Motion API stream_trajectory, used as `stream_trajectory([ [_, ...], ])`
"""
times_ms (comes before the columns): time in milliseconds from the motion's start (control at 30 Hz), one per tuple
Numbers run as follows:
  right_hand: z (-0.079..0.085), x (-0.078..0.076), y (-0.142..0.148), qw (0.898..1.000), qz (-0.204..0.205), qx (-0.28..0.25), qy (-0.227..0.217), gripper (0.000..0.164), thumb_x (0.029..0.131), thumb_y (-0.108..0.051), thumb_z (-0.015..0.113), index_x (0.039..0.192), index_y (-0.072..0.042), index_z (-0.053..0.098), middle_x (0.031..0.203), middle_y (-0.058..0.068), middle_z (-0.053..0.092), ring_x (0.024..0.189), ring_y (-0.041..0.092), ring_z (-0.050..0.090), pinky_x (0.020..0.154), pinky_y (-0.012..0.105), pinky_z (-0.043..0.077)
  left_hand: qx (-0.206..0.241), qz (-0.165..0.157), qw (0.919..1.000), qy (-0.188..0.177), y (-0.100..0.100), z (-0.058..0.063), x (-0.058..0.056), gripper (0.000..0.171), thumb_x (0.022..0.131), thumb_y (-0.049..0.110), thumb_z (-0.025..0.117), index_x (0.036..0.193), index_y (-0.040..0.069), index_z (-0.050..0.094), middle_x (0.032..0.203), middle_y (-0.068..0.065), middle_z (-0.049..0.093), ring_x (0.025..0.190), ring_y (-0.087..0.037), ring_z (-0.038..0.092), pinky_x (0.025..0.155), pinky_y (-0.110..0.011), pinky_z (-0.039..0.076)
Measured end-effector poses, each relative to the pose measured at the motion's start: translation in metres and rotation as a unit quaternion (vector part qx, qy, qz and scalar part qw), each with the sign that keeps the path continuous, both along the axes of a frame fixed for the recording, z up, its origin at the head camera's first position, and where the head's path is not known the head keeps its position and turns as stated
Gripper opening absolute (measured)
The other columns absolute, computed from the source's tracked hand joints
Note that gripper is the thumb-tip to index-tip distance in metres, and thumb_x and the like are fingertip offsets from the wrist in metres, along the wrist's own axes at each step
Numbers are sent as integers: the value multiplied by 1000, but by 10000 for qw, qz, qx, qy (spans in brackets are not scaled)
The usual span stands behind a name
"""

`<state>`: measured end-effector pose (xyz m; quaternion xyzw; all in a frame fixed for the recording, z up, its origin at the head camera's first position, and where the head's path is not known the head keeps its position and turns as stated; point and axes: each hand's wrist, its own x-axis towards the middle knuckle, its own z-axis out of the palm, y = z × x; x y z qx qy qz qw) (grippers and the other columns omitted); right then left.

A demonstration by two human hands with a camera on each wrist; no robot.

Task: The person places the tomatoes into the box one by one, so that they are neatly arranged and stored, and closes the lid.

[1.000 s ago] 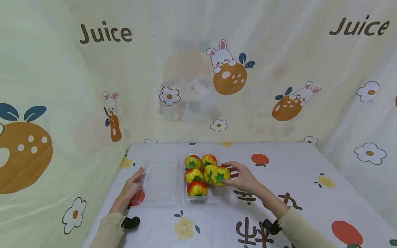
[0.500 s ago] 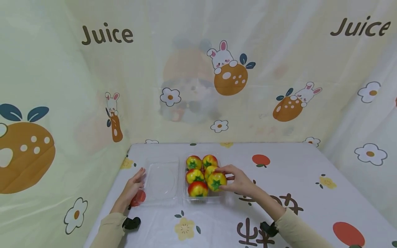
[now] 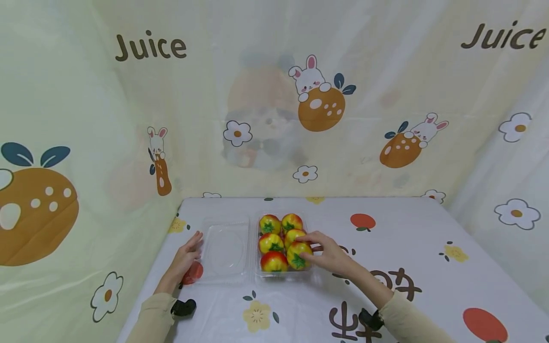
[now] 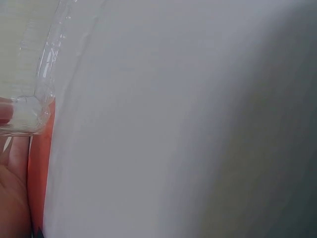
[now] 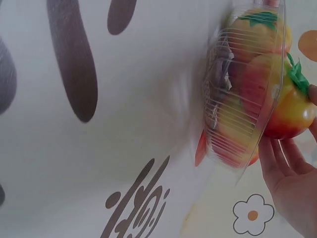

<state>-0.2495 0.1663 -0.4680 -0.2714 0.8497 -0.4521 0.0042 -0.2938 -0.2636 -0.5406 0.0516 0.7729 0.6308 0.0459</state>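
My right hand (image 3: 328, 252) pinches a red-and-yellow, persimmon-like fruit (image 3: 297, 259) with a green leafy top, thumb on the near side, fingers on the far side. This fruit sits at the front right corner of a clear plastic clamshell box (image 3: 274, 275), low among several like it (image 3: 270, 243). In the right wrist view, the held fruit (image 5: 292, 111) bulges past the box rim (image 5: 270, 116). The box's clear lid (image 3: 225, 250) lies folded open to the left. Beside the lid's left edge is my left hand (image 3: 183, 259), fingers extended; the left wrist view has the fingers at the lid corner (image 4: 37, 116).
A white printed cloth (image 3: 386, 238) covers the table, with flowers, fruit and dark lettering. Hanging printed curtains (image 3: 197, 95) close off the back and both sides. Black wrist cameras sit on both cuffs.
My right hand has moved left and slightly down with the fruit, which has gone from overlapping its neighbour into the front right corner of the box. The left hand keeps its place.
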Motion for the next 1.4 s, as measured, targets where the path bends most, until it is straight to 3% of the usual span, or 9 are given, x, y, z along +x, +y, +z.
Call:
stream_trajectory([
  [167,-2,2,-1,10000,-4,-63,49,43,87,-11,74,128,-3,63,122,15,61,112,34,59,89,49,52,-19,-32,10000,-42,0,1,1,61,96,-7,41,154,-3,24,165,-13,9,147,-35,21,83,-12,40],
  [600,-7,-4,-2,9973,131,474,537,45,81,-16,80,123,-6,65,116,9,63,109,31,61,86,53,53,25,-36,10000,-48,-1,-1,1,61,96,-7,40,154,-2,24,165,-12,8,148,-33,20,82,-12,39],
  [967,-11,-1,-8,9961,-228,474,707,44,77,-13,83,118,-7,69,107,6,56,100,27,57,83,51,52,-280,42,9996,-65,0,2,0,61,96,-5,41,155,0,25,164,-14,11,147,-34,22,87,-12,41],
  [1100,-12,2,-9,9938,-313,639,858,46,76,-12,84,119,-8,70,105,4,54,98,24,55,84,49,51,-261,17,9996,-61,2,5,-1,60,97,-4,41,155,1,25,164,-14,12,147,-32,21,94,-19,42],
  [1233,-11,2,-7,9942,-277,477,925,49,75,-11,85,120,-4,68,107,9,56,101,28,58,83,51,52,-244,-44,9997,-52,3,6,0,60,98,-4,40,155,1,24,163,-15,13,148,-33,20,100,-27,41],
  [1400,-9,2,-2,9964,-191,270,774,48,79,-15,82,122,-2,65,113,14,59,104,37,60,81,49,53,-294,-30,9995,-79,0,3,2,61,96,-5,40,155,-1,23,162,-18,15,147,-34,20,93,-16,40],
])
